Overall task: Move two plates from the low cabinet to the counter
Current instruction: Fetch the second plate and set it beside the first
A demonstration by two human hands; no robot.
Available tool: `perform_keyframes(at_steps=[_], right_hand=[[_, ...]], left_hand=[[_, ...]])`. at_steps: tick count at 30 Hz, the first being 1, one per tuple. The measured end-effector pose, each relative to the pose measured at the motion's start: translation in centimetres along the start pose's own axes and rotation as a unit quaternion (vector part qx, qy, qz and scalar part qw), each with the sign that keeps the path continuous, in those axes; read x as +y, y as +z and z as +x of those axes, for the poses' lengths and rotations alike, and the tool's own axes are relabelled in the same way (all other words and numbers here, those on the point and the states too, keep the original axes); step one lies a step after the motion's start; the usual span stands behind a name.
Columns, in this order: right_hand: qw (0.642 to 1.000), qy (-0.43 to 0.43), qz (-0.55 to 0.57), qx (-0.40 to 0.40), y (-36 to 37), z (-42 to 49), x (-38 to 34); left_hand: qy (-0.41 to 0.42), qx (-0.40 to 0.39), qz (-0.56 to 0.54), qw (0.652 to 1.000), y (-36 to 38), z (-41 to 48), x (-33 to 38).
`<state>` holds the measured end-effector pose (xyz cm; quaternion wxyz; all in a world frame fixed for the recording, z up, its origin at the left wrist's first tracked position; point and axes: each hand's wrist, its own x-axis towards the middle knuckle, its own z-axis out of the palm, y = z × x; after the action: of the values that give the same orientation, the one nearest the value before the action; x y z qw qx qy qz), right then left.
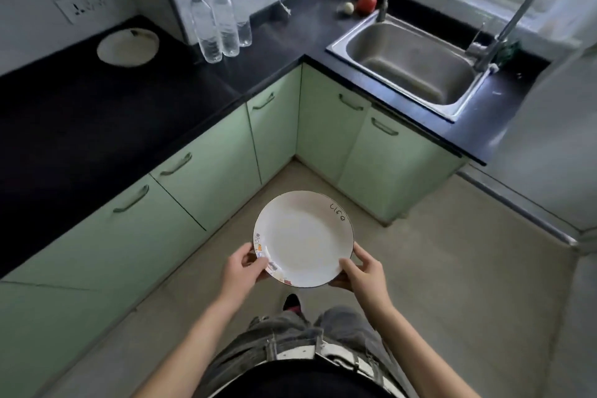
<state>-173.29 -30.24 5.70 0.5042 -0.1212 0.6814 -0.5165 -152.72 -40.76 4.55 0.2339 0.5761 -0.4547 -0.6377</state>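
Observation:
I hold a white plate (pixel 303 237) with a dark rim, the word "life" and small coloured pictures, level over the floor in front of me. My left hand (pixel 240 268) grips its near left edge and my right hand (pixel 360 271) grips its near right edge. A second white plate (pixel 127 47) lies on the black counter (pixel 80 113) at the far left, near the wall. The pale green low cabinets (pixel 206 181) under the counter all have their doors shut.
Three clear water bottles (pixel 223 22) stand at the counter's back corner. A steel sink (pixel 410 61) with two taps (pixel 507 29) sits at the right, with a red fruit (pixel 366 1) and a small pale one (pixel 348 8) behind it. Beige floor (pixel 436 268) lies around me.

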Motion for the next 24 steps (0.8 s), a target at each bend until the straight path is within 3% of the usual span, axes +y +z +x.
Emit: perform_keyframes(at_steps=[6, 13, 24], right_hand=[[0.999, -0.013, -0.044, -0.029, 0.4, 10.5, -8.5], [0.983, -0.029, -0.102, -0.148, 3.4, 24.8, -17.6], [0.900, -0.045, -0.235, -0.364, 17.9, 37.4, -28.3]], left_hand=[[0.002, 0.025, -0.003, 1.000, 3.1, 8.4, 6.6], [0.002, 0.152, -0.030, 0.988, 6.2, 18.8, 12.4], [-0.013, 0.354, -0.192, 0.915, 1.9, 25.7, 19.0]])
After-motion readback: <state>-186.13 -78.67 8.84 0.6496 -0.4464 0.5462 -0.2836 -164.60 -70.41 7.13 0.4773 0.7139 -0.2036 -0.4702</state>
